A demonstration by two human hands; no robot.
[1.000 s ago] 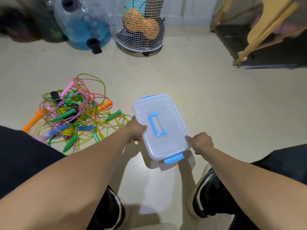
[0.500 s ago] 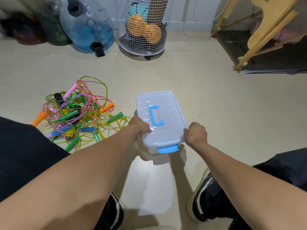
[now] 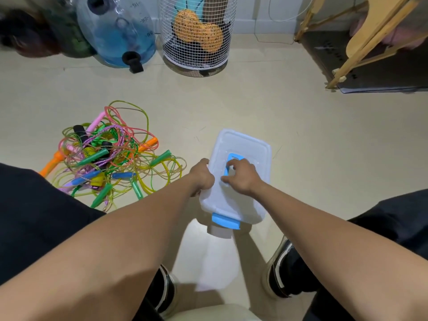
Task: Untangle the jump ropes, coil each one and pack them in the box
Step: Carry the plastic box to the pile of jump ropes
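A translucent white plastic box (image 3: 245, 144) with a blue lid handle (image 3: 234, 158) and a blue latch (image 3: 225, 220) is held above the floor in the middle of the head view. My left hand (image 3: 202, 176) grips its left edge. My right hand (image 3: 239, 177) lies on top of the lid, fingers curled at the blue handle. A tangled heap of jump ropes (image 3: 111, 154) in green, pink, orange, yellow and blue lies on the floor to the left of the box.
A white wire basket (image 3: 196, 33) with an orange sponge and a large blue water jug (image 3: 115, 31) stand at the back. A wooden frame (image 3: 370, 40) over a dark mat is at the back right. My shoes (image 3: 284, 272) and dark trousers flank the floor below the box.
My right hand left the box's right edge and moved onto the lid at the blue handle. The box shifted slightly right and tilted, my left hand still holding its left side.
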